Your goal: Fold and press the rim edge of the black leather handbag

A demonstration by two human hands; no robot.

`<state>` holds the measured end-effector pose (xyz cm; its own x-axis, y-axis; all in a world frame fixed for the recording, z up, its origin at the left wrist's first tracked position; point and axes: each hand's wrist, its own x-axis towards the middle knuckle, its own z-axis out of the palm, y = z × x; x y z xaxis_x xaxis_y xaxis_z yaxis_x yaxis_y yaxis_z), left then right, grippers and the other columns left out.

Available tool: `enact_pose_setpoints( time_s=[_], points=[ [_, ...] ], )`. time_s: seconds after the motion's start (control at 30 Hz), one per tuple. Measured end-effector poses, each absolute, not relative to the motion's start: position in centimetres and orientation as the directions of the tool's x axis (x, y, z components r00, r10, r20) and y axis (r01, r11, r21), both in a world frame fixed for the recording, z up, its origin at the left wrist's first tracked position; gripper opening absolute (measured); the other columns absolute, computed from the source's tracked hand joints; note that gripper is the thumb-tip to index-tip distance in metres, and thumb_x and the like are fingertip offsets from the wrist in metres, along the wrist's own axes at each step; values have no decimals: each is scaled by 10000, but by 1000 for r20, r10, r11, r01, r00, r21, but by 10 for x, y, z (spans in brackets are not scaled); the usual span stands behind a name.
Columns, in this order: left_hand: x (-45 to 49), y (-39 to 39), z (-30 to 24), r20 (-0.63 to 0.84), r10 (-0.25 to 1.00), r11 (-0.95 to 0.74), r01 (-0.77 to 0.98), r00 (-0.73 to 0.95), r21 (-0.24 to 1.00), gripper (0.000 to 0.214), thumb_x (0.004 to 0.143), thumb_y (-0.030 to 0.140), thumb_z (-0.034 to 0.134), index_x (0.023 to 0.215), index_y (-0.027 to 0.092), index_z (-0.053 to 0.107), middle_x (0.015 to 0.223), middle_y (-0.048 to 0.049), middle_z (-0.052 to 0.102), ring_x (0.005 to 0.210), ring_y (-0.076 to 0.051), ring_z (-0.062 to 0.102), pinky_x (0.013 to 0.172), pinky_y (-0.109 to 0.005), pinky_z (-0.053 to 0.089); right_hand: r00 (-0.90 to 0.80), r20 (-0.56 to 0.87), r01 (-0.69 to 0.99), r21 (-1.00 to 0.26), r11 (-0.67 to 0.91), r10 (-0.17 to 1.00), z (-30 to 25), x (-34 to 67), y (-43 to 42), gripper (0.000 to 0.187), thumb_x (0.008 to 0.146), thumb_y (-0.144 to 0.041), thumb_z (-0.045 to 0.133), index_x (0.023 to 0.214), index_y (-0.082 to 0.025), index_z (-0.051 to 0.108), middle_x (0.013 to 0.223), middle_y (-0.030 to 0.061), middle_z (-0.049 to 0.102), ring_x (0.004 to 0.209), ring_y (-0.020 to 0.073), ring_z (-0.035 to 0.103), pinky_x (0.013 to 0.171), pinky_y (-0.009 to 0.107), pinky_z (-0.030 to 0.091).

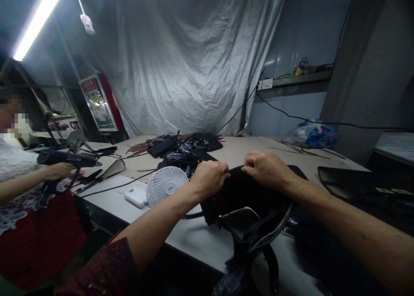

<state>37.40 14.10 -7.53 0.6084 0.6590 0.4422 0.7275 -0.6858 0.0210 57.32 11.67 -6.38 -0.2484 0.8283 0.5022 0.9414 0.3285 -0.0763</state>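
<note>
A black bag (241, 194) hangs between my two hands above the front of the table, its opening and pale lining edge facing me. Closed on its upper edge at the left is my left hand (210, 177). My right hand (267, 168) pinches the same edge a short way to the right, thumb and fingers pressed together. The bag's lower part, with a dark strap (271, 263) and some clear plastic wrap, droops toward the table's near edge. A white fan (168, 184) stands just left of my left forearm.
More black bags (184, 151) and brown straps lie piled at the back of the table (252, 147). To the left, a co-worker's hand (60, 171) holds a black heat gun (67, 159). Dark pieces (352, 181) lie at the right, near a blue plastic bag (318, 134). Black cables cross the table.
</note>
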Motion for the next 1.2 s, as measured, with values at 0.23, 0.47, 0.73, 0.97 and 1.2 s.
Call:
enact_pose_setpoints(
  time_s=[0.23, 0.47, 0.73, 0.97, 1.2],
  points=[
    [372, 141, -73, 437, 645, -699, 715, 627, 6, 230, 859, 324, 541, 832, 190, 726, 756, -82, 686, 711, -213, 623, 677, -296, 442, -239, 478, 939, -110, 327, 845, -62, 572, 113, 174, 800, -248, 570, 650, -194, 642, 748, 30, 668, 699, 154, 580, 648, 257, 384],
    [386, 153, -66, 388, 660, -733, 664, 643, 147, 238, 805, 388, 599, 901, 204, 713, 803, -44, 697, 751, -193, 626, 635, -259, 425, -236, 477, 932, -134, 336, 847, -63, 567, 118, 162, 782, -207, 559, 642, -183, 636, 718, 41, 652, 662, 156, 556, 613, 270, 361],
    [401, 166, -60, 331, 707, -705, 660, 624, 260, 174, 778, 336, 649, 778, 184, 735, 701, -24, 676, 671, -156, 584, 657, -245, 430, -25, 570, 808, -472, 352, 821, -54, 599, 118, 113, 716, -121, 556, 776, -182, 629, 1012, 49, 664, 938, 177, 599, 835, 273, 432],
    [397, 165, -60, 353, 719, -689, 683, 599, 243, 187, 781, 340, 632, 776, 181, 731, 698, -36, 666, 661, -166, 577, 662, -259, 431, -194, 505, 843, -352, 406, 841, -58, 600, 113, 111, 728, -309, 659, 703, -204, 686, 991, 50, 645, 991, 230, 555, 900, 356, 413],
    [398, 167, -64, 357, 718, -690, 677, 597, 255, 204, 776, 338, 615, 806, 173, 731, 715, -44, 668, 672, -180, 584, 667, -270, 440, -345, 554, 885, -76, 459, 758, -70, 595, 127, 133, 743, -197, 623, 619, -198, 672, 896, 58, 653, 979, 233, 506, 891, 350, 400]
  ],
)
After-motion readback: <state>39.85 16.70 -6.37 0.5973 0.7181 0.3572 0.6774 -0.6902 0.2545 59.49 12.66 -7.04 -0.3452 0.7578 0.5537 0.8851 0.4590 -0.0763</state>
